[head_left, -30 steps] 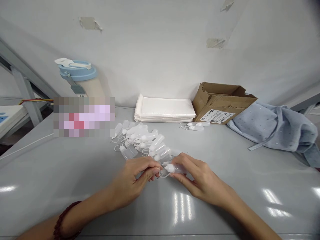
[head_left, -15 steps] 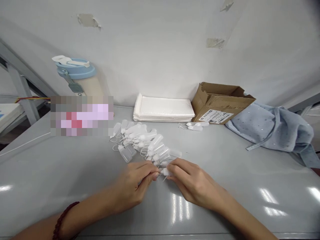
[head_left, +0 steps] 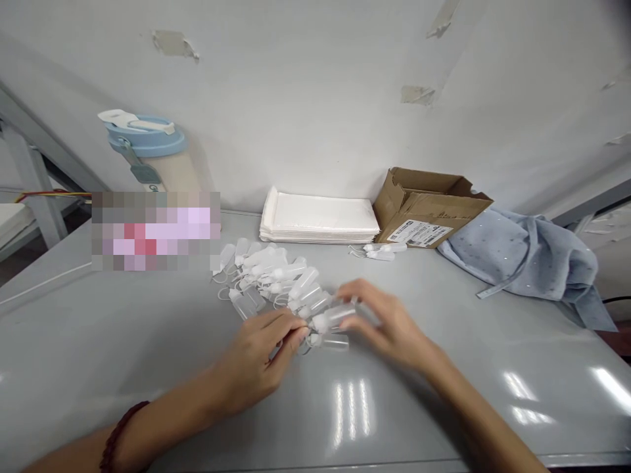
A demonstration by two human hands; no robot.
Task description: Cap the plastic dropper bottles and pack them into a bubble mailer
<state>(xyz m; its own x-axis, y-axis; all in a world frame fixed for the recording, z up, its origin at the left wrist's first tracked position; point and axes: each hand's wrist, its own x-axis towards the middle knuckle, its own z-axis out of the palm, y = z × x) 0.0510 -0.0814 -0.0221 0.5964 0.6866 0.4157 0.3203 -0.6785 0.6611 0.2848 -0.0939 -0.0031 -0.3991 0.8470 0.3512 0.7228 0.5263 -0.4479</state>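
Observation:
Small clear plastic dropper bottles [head_left: 266, 259] with white caps and thin looped straps lie in a loose heap at mid-table. My left hand [head_left: 269, 348] is pinched at the cap tip of one dropper bottle [head_left: 335, 318] at the near end of the heap; its fingertips hide the tip. Around that bottle's other end, my right hand [head_left: 387, 322] has thumb and forefinger spread, slightly blurred, the thumb close to or touching the bottle. Just below, another dropper bottle [head_left: 331, 341] lies on its side.
Farther back stand a stack of white padded envelopes [head_left: 320, 217] and an open cardboard box [head_left: 431, 207]. A few more bottles [head_left: 382, 251] lie before the box. Blue cloth [head_left: 522, 256] is at right, a blue-lidded tumbler [head_left: 152, 144] at left, beside a pixelated patch.
My right hand has come off the lower bottle, moved up and right, and spread its fingers around another one. My left hand has shifted slightly left and up, still pinched.

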